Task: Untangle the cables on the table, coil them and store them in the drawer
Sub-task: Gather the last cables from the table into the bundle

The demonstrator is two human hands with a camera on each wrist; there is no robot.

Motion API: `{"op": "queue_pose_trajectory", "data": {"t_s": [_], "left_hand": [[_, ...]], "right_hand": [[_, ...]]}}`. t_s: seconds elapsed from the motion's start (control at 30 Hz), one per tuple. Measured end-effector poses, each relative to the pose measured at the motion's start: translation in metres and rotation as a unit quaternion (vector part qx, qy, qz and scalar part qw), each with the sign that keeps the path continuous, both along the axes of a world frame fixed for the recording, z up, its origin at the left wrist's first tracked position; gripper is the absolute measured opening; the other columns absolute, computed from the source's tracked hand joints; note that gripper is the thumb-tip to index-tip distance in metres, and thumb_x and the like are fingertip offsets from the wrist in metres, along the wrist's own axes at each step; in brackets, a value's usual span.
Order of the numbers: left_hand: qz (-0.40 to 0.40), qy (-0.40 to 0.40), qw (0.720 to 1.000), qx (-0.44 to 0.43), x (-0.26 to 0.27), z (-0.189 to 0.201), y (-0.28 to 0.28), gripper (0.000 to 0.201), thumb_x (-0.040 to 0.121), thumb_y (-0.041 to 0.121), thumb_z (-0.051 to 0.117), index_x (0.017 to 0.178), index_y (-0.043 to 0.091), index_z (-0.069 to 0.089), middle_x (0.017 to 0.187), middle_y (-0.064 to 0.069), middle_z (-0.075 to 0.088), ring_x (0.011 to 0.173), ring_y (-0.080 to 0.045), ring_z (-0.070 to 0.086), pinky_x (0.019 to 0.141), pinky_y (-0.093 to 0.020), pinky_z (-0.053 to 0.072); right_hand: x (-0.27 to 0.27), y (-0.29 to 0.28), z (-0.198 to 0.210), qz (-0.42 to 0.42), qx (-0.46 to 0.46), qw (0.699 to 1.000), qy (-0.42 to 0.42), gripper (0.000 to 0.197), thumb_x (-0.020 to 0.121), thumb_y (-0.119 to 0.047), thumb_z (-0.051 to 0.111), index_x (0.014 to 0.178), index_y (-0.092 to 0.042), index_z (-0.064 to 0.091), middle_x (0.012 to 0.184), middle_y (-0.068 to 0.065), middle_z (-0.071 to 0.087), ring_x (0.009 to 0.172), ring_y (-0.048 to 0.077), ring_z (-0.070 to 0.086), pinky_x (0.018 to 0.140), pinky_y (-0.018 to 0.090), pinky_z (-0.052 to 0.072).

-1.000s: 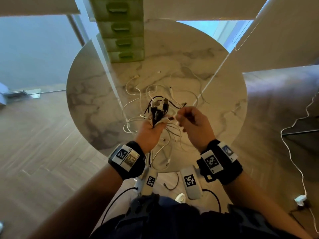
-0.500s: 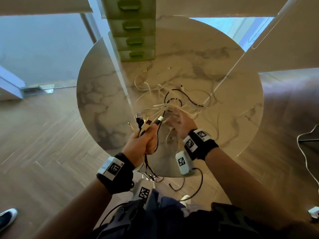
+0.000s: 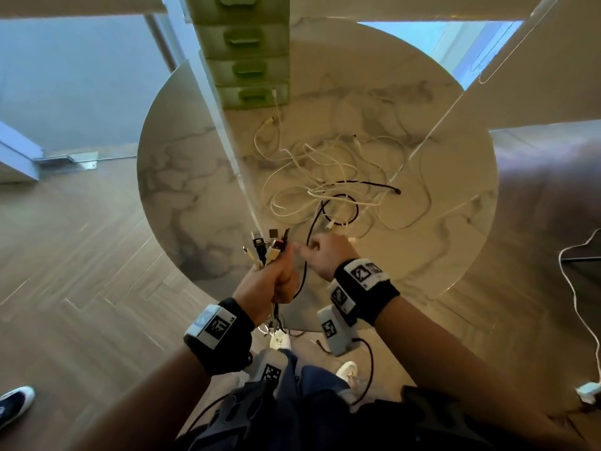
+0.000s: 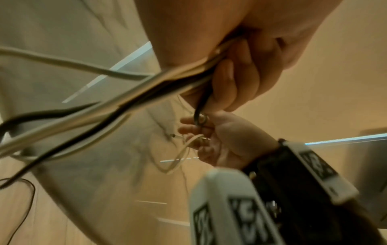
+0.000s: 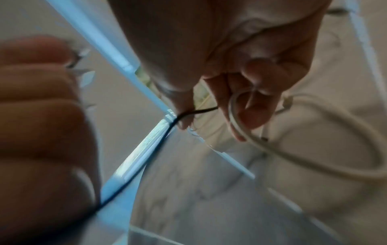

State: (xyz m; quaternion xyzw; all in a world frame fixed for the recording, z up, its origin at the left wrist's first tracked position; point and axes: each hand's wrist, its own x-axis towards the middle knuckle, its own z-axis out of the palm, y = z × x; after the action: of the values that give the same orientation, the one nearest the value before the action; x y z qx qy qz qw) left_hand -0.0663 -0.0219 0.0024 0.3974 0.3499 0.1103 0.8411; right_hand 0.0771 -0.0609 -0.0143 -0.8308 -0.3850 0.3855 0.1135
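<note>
A tangle of white cables (image 3: 328,177) and a black cable (image 3: 344,203) lies across the middle of the round marble table (image 3: 182,177). My left hand (image 3: 271,281) grips a bunch of cable ends (image 3: 266,245) upright over the table's near edge; their cords (image 4: 117,99) trail down from my fist. Just to its right, my right hand (image 3: 325,255) pinches the black cable (image 5: 196,111) and has a white cable (image 5: 236,119) looped round a finger. A green drawer unit (image 3: 250,53) stands at the table's far side, its drawers shut.
One white cable end (image 3: 274,96) reaches the lowest drawer's front. Wooden floor (image 3: 81,271) surrounds the table, with a white cord and plug (image 3: 585,390) on the right. A shoe (image 3: 14,402) shows at bottom left. Glass panels rise behind the table.
My left hand has lifted the bunch of plugs nearer to me. My right hand drew back from the tangle to the black cable beside the left fist. The view tilted toward the table.
</note>
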Motion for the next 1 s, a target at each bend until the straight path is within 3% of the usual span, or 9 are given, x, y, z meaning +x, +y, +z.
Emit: {"op": "queue_pose_trajectory", "data": {"t_s": [0.1, 0.23, 0.4, 0.53, 0.63, 0.7, 0.8, 0.9, 1.0], "left_hand": [[-0.013, 0.038, 0.999, -0.005, 0.007, 0.001, -0.003, 0.056, 0.092, 0.05, 0.04, 0.045, 0.02, 0.032, 0.04, 0.004, 0.026, 0.035, -0.01, 0.021, 0.043, -0.026, 0.011], [0.063, 0.112, 0.991, 0.025, 0.021, -0.008, 0.002, 0.046, 0.097, 0.044, 0.041, 0.066, 0.012, 0.051, 0.061, -0.004, 0.044, 0.035, -0.004, 0.025, 0.036, -0.014, 0.018], [0.042, 0.137, 0.99, 0.002, 0.044, -0.015, 0.007, 0.033, 0.097, 0.042, 0.044, 0.098, 0.017, 0.066, 0.1, -0.001, 0.073, 0.038, -0.004, 0.022, 0.034, -0.015, 0.019], [0.05, 0.103, 0.993, -0.034, 0.052, -0.02, 0.008, 0.024, 0.098, 0.032, 0.046, 0.094, 0.015, 0.062, 0.076, 0.005, 0.071, 0.035, -0.001, 0.024, 0.031, -0.013, 0.017], [0.049, 0.091, 0.994, -0.023, 0.051, -0.019, 0.003, 0.015, 0.095, 0.022, 0.052, 0.097, 0.011, 0.062, 0.067, 0.004, 0.066, 0.036, -0.002, 0.026, 0.032, -0.013, 0.019], [0.04, 0.094, 0.995, -0.009, 0.05, -0.02, -0.002, 0.013, 0.092, 0.02, 0.057, 0.098, 0.008, 0.062, 0.072, -0.002, 0.065, 0.036, -0.003, 0.026, 0.032, -0.014, 0.02], [0.035, 0.116, 0.993, 0.012, 0.053, -0.023, -0.009, 0.013, 0.087, 0.019, 0.065, 0.095, 0.01, 0.061, 0.071, -0.006, 0.049, 0.039, -0.005, 0.029, 0.033, -0.015, 0.022], [0.052, 0.131, 0.99, 0.015, 0.057, -0.023, -0.011, 0.009, 0.087, 0.024, 0.065, 0.086, 0.015, 0.064, 0.062, 0.0, 0.05, 0.044, -0.008, 0.028, 0.034, -0.017, 0.023], [0.074, 0.109, 0.991, -0.035, 0.058, -0.023, 0.0, 0.016, 0.093, 0.03, 0.056, 0.102, 0.02, 0.065, 0.084, 0.002, 0.066, 0.036, -0.003, 0.024, 0.032, -0.016, 0.02]], "right_hand": [[0.006, 0.003, -0.007, -0.007, -0.005, 0.998, 0.057, 0.035, 0.087, -0.037, 0.057, 0.086, -0.003, 0.065, 0.089, 0.012, 0.067, 0.086, 0.027, 0.061, 0.071, 0.031, 0.044], [0.016, -0.023, 0.0, -0.014, 0.038, 0.999, -0.01, 0.022, 0.086, -0.037, 0.056, 0.099, -0.026, 0.069, 0.109, 0.006, 0.053, 0.104, 0.029, 0.052, 0.092, 0.04, 0.044], [0.008, -0.071, 0.028, 0.028, 0.188, 0.982, 0.009, 0.022, 0.086, -0.02, 0.062, 0.106, -0.015, 0.071, 0.079, -0.007, 0.039, 0.082, 0.012, 0.042, 0.07, 0.004, 0.03], [0.009, -0.098, 0.023, 0.086, 0.145, 0.986, 0.008, 0.027, 0.083, 0.0, 0.057, 0.097, -0.015, 0.074, 0.094, 0.003, 0.054, 0.089, 0.016, 0.049, 0.077, 0.011, 0.034], [0.016, -0.099, 0.026, -0.051, 0.128, 0.986, 0.093, 0.039, 0.083, 0.006, 0.044, 0.108, -0.013, 0.068, 0.104, 0.003, 0.061, 0.087, 0.007, 0.052, 0.076, 0.015, 0.035], [0.02, -0.087, 0.029, -0.177, 0.176, 0.951, 0.184, 0.027, 0.089, -0.002, 0.047, 0.107, -0.01, 0.066, 0.096, 0.002, 0.065, 0.08, 0.002, 0.055, 0.074, 0.014, 0.04], [0.018, -0.064, 0.033, -0.169, 0.166, 0.945, 0.227, 0.022, 0.091, -0.027, 0.056, 0.101, -0.01, 0.066, 0.082, -0.001, 0.067, 0.072, 0.007, 0.062, 0.066, 0.012, 0.046], [0.011, -0.057, 0.033, -0.134, 0.178, 0.957, 0.187, 0.018, 0.091, -0.015, 0.055, 0.106, -0.012, 0.065, 0.066, -0.003, 0.062, 0.058, 0.01, 0.057, 0.063, 0.021, 0.048], [0.003, -0.073, 0.034, -0.151, 0.228, 0.946, 0.176, 0.024, 0.093, -0.008, 0.05, 0.105, -0.021, 0.066, 0.062, -0.004, 0.059, 0.056, 0.008, 0.053, 0.062, 0.018, 0.047]]}}
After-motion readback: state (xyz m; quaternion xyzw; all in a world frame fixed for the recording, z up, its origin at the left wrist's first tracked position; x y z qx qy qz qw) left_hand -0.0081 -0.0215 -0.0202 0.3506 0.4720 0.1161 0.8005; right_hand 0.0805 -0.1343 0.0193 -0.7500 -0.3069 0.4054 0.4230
